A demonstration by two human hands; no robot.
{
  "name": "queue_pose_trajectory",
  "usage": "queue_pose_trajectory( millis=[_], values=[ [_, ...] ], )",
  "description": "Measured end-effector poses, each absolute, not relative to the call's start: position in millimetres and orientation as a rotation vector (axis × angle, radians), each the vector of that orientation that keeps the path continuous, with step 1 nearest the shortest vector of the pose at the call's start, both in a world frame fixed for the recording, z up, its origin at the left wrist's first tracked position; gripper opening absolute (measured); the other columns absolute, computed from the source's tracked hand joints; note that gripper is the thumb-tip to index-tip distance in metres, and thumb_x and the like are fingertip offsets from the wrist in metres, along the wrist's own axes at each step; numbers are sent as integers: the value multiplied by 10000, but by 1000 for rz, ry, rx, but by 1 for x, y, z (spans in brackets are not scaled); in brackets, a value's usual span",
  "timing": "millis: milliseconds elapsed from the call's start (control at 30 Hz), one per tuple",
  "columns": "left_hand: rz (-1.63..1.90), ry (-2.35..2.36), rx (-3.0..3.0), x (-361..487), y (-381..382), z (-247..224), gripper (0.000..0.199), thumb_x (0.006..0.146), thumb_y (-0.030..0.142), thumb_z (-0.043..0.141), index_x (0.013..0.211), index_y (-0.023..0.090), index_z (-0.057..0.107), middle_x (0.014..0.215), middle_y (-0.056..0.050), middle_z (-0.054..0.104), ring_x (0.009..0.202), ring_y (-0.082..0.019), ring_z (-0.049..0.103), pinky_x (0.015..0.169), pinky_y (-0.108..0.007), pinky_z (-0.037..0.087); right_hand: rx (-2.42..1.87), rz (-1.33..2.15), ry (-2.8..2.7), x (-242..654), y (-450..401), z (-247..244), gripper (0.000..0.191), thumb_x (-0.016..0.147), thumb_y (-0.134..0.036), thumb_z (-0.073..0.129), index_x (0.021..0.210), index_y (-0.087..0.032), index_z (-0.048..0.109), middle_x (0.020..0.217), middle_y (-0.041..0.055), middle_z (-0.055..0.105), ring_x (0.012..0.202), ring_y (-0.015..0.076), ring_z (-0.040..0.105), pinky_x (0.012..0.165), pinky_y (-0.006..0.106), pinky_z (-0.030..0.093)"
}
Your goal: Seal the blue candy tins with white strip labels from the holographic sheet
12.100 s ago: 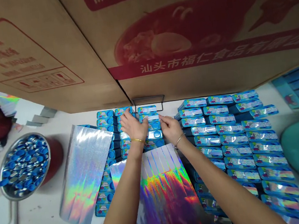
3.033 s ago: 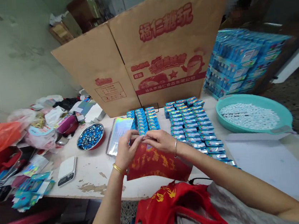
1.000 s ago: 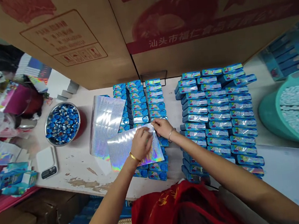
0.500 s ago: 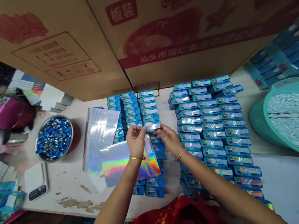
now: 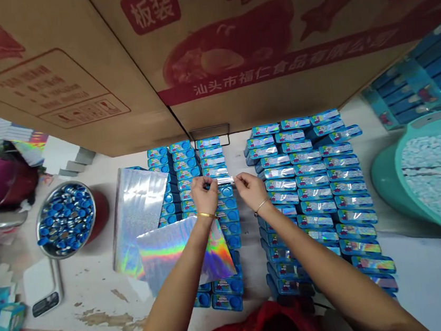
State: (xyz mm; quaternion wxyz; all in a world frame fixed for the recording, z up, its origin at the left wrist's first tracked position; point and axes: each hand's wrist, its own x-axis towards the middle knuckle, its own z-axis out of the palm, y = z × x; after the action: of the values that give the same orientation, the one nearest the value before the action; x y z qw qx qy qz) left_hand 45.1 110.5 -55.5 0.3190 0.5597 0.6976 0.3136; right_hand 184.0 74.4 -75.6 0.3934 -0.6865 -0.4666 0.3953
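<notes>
A small shiny strip (image 5: 225, 180), seemingly a clear or silvery sticker, stretches between my two hands above the middle rows of blue boxes (image 5: 228, 216). My left hand (image 5: 205, 195) pinches its left end, and my right hand (image 5: 249, 191) pinches the right end. Below and left of my left hand lies a rainbow-shiny holographic sheet (image 5: 162, 252), partly covered by my forearm. Another silvery sheet (image 5: 139, 201) rests to its left. To the right of my right hand stand packed rows of blue boxes (image 5: 313, 180) with shiny strips on their tops.
Large cartons (image 5: 229, 100) wall off the back. On the left are a metal bowl (image 5: 94, 217) of blue caps and a white scale (image 5: 38, 282). A turquoise tub (image 5: 388, 167) of pale tablets stands right, near wrapped blue packs (image 5: 414, 85).
The view has shifted slightly. The strip looks thinner and more edge-on now, while both hands still hold its ends over the boxes.
</notes>
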Motion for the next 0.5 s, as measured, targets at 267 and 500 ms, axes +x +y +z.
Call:
queue_pose_trajectory(
  millis=[267, 500],
  values=[
    [546, 2032, 1682, 54, 108, -63, 86, 776, 260, 627, 731, 198, 589, 967, -69, 559, 994, -255, 520, 899, -439, 378, -1806, 1010, -1192, 182, 79, -103, 296, 835, -409, 469, 692, -187, 604, 568, 0, 528, 551, 141, 455, 551, 261, 348],
    [572, 2149, 1629, 56, 106, -58, 511, 716, 308, 697, 1146, 205, 442, 1163, -128, 511, 1137, -326, 482, 925, -498, 373, -1673, 973, -1144, 169, 65, -117, 409, 887, -400, 420, 1145, -169, 638, 766, 46, 565, 727, 181, 540, 702, 303, 458]
  ],
)
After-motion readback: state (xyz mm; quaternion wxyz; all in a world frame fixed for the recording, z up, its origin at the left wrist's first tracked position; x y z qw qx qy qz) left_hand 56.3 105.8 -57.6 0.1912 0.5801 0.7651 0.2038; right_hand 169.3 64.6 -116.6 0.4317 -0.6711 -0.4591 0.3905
